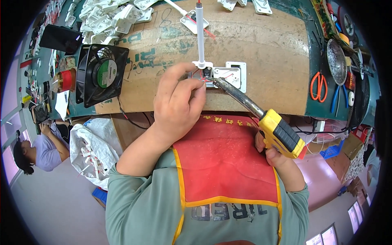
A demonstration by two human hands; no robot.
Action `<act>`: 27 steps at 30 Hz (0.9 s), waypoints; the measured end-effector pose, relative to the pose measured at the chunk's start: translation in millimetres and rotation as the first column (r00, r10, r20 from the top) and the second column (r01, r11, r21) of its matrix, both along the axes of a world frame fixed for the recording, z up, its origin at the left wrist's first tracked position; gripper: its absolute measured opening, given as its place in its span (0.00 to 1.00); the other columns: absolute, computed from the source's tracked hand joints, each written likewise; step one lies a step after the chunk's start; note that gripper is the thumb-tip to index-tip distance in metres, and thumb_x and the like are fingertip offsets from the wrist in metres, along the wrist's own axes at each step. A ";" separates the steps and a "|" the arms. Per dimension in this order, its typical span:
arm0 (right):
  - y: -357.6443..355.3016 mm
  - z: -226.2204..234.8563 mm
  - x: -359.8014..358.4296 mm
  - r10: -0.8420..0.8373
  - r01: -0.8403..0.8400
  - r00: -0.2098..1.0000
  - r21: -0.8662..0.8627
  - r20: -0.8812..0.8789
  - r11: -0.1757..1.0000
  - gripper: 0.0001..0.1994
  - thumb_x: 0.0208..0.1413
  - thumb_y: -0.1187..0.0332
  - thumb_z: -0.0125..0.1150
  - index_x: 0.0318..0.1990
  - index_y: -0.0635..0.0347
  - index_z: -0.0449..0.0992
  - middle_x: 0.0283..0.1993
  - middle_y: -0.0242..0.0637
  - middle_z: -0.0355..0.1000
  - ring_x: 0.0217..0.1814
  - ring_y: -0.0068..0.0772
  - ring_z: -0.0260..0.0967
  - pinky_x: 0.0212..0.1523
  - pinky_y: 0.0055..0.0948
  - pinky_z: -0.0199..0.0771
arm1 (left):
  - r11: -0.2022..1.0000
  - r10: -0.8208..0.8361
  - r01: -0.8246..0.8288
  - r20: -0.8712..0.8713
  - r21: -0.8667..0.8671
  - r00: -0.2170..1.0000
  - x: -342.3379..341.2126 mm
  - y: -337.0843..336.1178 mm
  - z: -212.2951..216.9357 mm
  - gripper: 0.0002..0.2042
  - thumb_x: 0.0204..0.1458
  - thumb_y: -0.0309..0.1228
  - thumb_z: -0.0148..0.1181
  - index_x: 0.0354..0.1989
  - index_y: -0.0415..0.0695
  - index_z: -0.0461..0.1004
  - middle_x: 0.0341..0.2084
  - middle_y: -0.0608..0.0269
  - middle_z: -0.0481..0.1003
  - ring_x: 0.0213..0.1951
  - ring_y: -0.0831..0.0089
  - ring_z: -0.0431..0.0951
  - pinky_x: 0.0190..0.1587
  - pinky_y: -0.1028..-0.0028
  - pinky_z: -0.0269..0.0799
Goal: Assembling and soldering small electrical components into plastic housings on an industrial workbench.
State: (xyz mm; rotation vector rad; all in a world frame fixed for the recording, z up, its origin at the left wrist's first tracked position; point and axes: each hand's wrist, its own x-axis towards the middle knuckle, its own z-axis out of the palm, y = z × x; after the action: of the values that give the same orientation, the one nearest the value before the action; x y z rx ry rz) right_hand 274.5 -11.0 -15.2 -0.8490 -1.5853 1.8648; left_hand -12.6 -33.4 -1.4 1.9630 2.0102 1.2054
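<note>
The white plastic housing (243, 77) lies at the near middle of the brown, scuffed cardboard (269, 53); it is boxy, with a raised rim and shallow recesses; red wires (207, 80) and a small black part (207, 72) show at its left; a smooth white tube (200, 36) extends from its far side; the left hand (175, 98) has thumb and forefinger together at the wires, whether gripping one I cannot tell; the right hand (275, 156) grips a yellow-and-black soldering iron (271, 123), its metal barrel slanting to the housing.

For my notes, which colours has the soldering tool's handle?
The handle is yellow and black; head view.
</note>
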 end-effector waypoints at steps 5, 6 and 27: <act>-1.9 -7.2 2.6 0.020 -0.022 0.999 -0.055 -0.037 0.998 0.16 0.52 0.56 0.64 0.31 0.60 0.72 0.22 0.30 0.66 0.21 0.28 0.64 0.23 0.25 0.63 | 1.000 -0.017 0.016 -0.023 -0.018 1.000 -1.5 0.7 4.7 0.07 0.42 0.18 0.64 0.29 0.40 0.73 0.45 0.54 0.72 0.44 0.61 0.76 0.46 0.70 0.76; -2.2 -7.1 1.2 0.000 -0.005 0.998 -0.069 -0.062 0.998 0.15 0.53 0.57 0.64 0.32 0.61 0.73 0.22 0.30 0.66 0.21 0.28 0.64 0.23 0.25 0.63 | 0.999 -0.021 0.020 -0.030 -0.034 0.999 -1.6 0.6 5.7 0.07 0.42 0.18 0.64 0.29 0.40 0.73 0.45 0.54 0.72 0.44 0.61 0.76 0.46 0.70 0.76; -5.4 -13.5 12.1 0.010 -0.012 1.000 -0.087 -0.025 0.996 0.16 0.54 0.60 0.63 0.43 0.62 0.75 0.31 0.34 0.72 0.28 0.33 0.70 0.33 0.29 0.70 | 0.998 -0.024 0.024 0.007 -0.049 1.000 -2.2 0.6 7.4 0.07 0.42 0.18 0.64 0.29 0.39 0.73 0.45 0.53 0.72 0.43 0.60 0.77 0.45 0.70 0.76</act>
State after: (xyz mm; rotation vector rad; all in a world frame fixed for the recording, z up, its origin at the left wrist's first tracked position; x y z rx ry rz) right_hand 286.7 -16.3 -28.7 -0.8531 -1.5057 1.9573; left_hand -14.8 -32.8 5.9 1.9521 1.9873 1.1443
